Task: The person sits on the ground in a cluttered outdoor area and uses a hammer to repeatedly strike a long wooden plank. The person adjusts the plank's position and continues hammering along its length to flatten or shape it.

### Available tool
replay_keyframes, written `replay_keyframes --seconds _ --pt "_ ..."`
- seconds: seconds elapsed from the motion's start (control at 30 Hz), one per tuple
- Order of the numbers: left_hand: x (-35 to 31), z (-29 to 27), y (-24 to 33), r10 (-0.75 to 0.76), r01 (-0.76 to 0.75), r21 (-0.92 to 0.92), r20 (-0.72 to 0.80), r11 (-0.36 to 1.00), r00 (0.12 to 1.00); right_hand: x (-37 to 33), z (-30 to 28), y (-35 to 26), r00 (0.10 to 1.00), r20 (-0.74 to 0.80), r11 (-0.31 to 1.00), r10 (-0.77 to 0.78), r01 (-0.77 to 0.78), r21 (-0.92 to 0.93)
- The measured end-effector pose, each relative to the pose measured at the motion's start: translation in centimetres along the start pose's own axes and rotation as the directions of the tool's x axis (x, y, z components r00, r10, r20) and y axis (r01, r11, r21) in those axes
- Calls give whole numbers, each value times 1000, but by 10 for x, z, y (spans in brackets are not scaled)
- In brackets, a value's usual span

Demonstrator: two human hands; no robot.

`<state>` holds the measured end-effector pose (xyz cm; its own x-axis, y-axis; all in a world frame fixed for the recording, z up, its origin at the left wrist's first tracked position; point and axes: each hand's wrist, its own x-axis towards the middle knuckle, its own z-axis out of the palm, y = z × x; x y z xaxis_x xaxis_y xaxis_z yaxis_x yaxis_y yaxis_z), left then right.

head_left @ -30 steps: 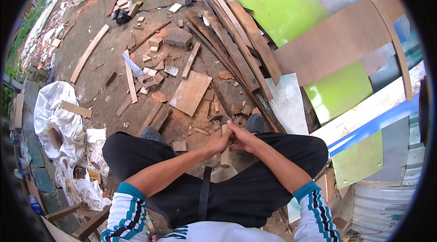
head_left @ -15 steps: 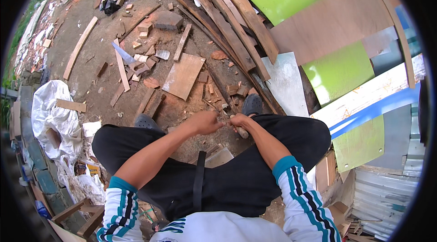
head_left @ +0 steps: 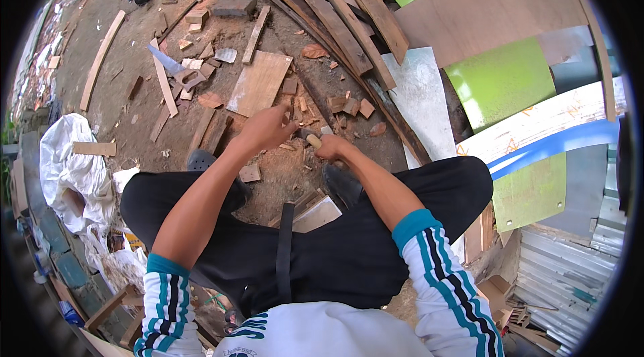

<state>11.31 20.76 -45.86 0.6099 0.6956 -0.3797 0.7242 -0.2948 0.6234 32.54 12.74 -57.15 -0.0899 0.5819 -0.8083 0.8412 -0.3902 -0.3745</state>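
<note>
My right hand (head_left: 333, 147) is closed round the pale wooden handle of a short tool (head_left: 313, 140). A dark, flat part of it points left toward my other hand; its exact kind is not clear. My left hand (head_left: 267, 129) is close beside that dark part, fingers curled in a pinch. Something small and dark seems to sit at its fingertips, too small to name. Both hands are low over the ground between my bent knees. Just beyond my left hand lies a square plywood piece (head_left: 260, 85), with small wood offcuts (head_left: 351, 107) to its right.
A handsaw (head_left: 178, 68) lies among wood scraps to the far left. Long planks (head_left: 329, 18) are stacked ahead on the right, beside a grey sheet (head_left: 419, 98) and green panels (head_left: 500, 82). A white sack (head_left: 70, 169) stands at left. A concrete block (head_left: 233, 3) lies farther off.
Both hands have moved forward and left, away from my body. The tool's handle has swung from pointing back toward me to lying beside my right fingers. My view has shifted slightly.
</note>
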Motion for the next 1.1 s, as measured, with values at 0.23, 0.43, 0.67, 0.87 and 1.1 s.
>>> replay_keyframes --seconds 0.23,0.43,0.67,0.87,1.1 --pt "-7 16 -38 -133 135 -29 58 990 989 41 56 -3 990 136 980 38 -10 -198" --pt "-10 19 -38 -205 211 -43 107 977 973 46 63 23 957 265 839 120 -241 488" --pt "-21 27 -40 -236 232 47 150 972 960 63 41 70 750 -183 772 635 -623 126" --pt "-25 41 -33 -182 163 120 174 979 968 61 87 166 846 -303 889 439 -458 11" --pt "-26 43 -44 -217 191 145 193 971 957 77 24 146 727 -676 993 -118 105 -60"
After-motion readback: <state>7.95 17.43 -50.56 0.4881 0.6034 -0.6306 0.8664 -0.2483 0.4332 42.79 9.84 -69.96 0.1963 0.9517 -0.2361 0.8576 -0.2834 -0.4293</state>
